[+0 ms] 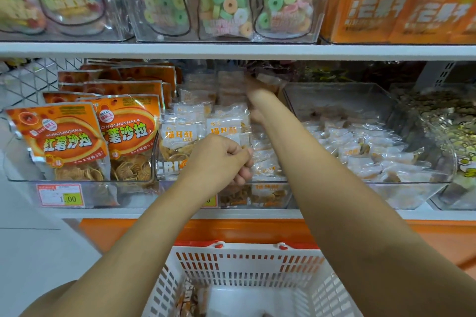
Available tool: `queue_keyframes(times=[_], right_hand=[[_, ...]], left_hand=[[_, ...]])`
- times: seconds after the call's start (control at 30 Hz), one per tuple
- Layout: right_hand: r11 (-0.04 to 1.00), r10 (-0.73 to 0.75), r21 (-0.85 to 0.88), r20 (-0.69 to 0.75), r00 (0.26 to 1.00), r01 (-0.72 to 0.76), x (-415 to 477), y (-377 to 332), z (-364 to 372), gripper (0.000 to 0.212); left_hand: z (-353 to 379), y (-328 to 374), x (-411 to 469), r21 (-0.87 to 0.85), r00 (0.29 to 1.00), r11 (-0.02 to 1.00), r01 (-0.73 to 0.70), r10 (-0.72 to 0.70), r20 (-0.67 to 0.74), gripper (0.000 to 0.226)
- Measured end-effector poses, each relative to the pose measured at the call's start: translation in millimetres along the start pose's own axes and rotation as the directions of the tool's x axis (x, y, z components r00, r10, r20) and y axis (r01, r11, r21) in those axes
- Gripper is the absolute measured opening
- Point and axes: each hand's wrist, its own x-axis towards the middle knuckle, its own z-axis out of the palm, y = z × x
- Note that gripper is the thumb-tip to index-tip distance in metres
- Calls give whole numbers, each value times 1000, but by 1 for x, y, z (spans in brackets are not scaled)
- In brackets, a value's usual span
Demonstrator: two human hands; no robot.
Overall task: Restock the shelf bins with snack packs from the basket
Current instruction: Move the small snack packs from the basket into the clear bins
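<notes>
Head view: left hand (221, 159) grips upright snack pack (224, 125); right hand (257, 103) blurred, grip unclear.

Single head-worn wide-angle view, facing forward and down, close to shelf bins (87, 183), basket (247, 265) below.

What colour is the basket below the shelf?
The basket is white, seen best in the head view.

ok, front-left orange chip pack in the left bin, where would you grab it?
I'd pinch the flat top seal of the orange chip pack, coming from above and in front. It stands upright, leaning back, with that edge clear above the bin wall; only its base sits behind the wall.
</notes>
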Motion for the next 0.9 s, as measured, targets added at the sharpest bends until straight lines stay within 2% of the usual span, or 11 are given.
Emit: queue_keyframes(times=[0.07,0.17,0.3,0.33,0.4,0.47,0.53,0.6,0.73,0.8,0.9], right_hand=[[994,-71,-84,40,997,74,-3,-1,4,48],[984,-71,-157,65,995,81,-15,-7,0,49],[904,-127,-417,-51,991,95,-18,-12,-19,41],[831,-151,-547,-47,987,100,-18,-14,-25,38],[574,-162,-814,-11,987,85,-22,-17,-35,32],[326,-176,-942,19,984,77,-26,-24,-39,31],[169,-223,-985,8,975,46,-25,-28,-41,33],[167,-315,-986,-47,948,6,-20,-29,-40,35],[382,-475,-922,-142,868,58,-3,-23,-38,44],[368,-472,-928,-129,872,63,7,-22,-39,45],[269,-462,-963,-103,881,29,14,-25,-43,40]], left_hand=[[-4,-4,0,73,1000,997,-30,31,-7,30],[-11,-7,-3,138,998,988,-64,67,-13,30],[-17,-11,-8,145,997,987,-66,70,-27,30],[-18,-12,-10,142,997,988,-64,70,-31,30],[-20,-14,-12,145,997,987,-63,69,-31,30],[-20,-14,-13,169,997,983,-68,74,-27,30],[-20,-14,-11,195,996,978,-76,83,-27,30],[-20,-12,-9,201,995,976,-84,92,-32,31],[-18,-11,-5,201,994,976,-88,99,-43,31],[-18,-12,-4,207,994,974,-94,105,-44,32],[-19,-13,-2,193,994,977,-91,100,-37,32]])
